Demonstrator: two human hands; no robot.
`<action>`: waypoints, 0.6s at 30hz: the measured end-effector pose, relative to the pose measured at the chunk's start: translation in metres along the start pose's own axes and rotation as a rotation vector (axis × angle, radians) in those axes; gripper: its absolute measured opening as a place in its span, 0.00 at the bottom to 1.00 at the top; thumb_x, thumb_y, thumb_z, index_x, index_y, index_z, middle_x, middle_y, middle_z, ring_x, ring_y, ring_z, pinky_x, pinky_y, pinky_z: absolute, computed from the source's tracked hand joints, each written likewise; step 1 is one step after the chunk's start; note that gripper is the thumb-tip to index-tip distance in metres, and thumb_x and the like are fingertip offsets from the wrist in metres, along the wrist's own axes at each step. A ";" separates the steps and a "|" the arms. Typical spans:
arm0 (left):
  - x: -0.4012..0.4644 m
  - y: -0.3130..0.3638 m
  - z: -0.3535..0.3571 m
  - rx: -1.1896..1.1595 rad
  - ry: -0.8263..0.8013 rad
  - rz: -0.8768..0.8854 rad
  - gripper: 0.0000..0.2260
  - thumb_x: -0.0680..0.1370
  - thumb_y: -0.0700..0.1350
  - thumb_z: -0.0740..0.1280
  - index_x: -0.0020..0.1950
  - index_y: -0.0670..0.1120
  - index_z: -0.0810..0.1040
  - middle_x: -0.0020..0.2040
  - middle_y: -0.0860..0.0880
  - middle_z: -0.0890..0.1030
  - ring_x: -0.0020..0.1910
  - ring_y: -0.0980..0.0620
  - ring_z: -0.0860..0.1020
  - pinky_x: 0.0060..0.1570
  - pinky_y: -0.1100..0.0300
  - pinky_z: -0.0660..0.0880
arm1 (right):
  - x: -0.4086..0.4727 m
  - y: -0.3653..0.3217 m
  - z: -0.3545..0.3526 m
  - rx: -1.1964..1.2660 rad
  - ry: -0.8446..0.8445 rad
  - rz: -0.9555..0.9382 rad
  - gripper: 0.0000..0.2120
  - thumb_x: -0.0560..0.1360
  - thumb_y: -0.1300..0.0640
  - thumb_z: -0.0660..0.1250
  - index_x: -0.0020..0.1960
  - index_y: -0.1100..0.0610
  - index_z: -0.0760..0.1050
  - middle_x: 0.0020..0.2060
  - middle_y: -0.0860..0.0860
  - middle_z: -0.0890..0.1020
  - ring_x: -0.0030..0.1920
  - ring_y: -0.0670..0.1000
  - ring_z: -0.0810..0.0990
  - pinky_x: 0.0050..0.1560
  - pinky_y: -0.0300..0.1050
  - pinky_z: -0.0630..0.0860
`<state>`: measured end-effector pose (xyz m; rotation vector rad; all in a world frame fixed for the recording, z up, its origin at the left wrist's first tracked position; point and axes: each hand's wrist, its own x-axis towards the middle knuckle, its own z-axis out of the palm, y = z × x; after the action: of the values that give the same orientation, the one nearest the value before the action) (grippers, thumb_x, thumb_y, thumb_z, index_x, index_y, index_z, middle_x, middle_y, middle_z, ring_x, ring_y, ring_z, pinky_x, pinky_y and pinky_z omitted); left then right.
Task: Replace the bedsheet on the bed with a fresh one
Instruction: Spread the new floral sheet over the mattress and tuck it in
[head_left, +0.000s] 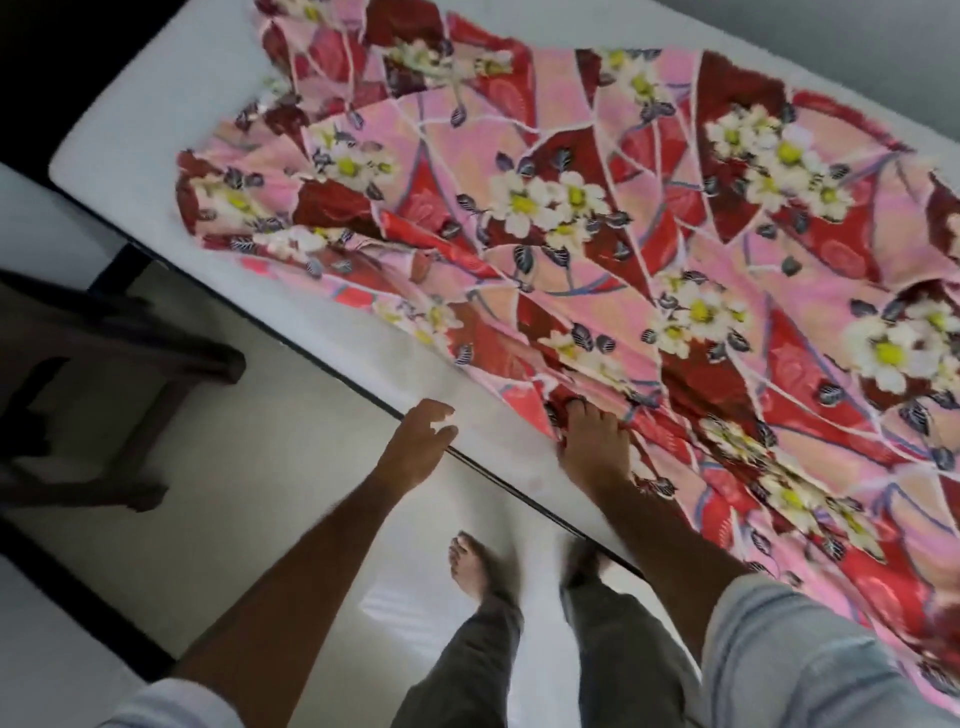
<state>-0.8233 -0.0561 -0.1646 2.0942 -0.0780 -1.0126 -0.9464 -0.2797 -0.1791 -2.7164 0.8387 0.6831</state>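
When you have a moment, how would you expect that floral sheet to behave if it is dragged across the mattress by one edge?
The floral sheet is probably floppy: it lies in folds and bunches where the right hand grips it. It likely weighs little, since it rumples freely. Pulled from one edge, it would probably slide over the smooth white mattress unevenly rather than move flat.

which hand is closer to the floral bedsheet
Right. The right hand rests on the floral bedsheet at its near edge, fingers on the cloth. The left hand hovers off it, over the mattress edge.
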 end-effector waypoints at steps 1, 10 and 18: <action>0.003 -0.001 -0.004 -0.054 -0.001 -0.012 0.11 0.75 0.43 0.70 0.57 0.47 0.75 0.58 0.47 0.77 0.58 0.51 0.75 0.52 0.69 0.70 | 0.009 -0.002 0.004 0.072 0.023 -0.025 0.19 0.74 0.55 0.66 0.64 0.53 0.71 0.57 0.54 0.79 0.60 0.59 0.77 0.58 0.54 0.73; 0.051 0.003 -0.062 -0.304 0.175 -0.169 0.31 0.75 0.40 0.75 0.72 0.41 0.63 0.68 0.40 0.71 0.66 0.41 0.73 0.67 0.46 0.71 | 0.036 -0.048 -0.035 0.420 -0.961 -0.445 0.13 0.76 0.68 0.64 0.56 0.54 0.81 0.44 0.46 0.81 0.39 0.39 0.78 0.43 0.36 0.73; 0.115 -0.003 -0.164 0.035 0.362 -0.100 0.19 0.79 0.37 0.70 0.68 0.39 0.72 0.62 0.43 0.71 0.66 0.42 0.70 0.64 0.60 0.68 | 0.163 -0.198 -0.062 0.528 -0.076 -0.394 0.39 0.68 0.49 0.74 0.75 0.51 0.61 0.65 0.55 0.69 0.64 0.57 0.69 0.62 0.56 0.71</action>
<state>-0.6336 0.0073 -0.1794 2.2991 0.1931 -0.6776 -0.6906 -0.2165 -0.1916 -2.2580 0.3723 0.4027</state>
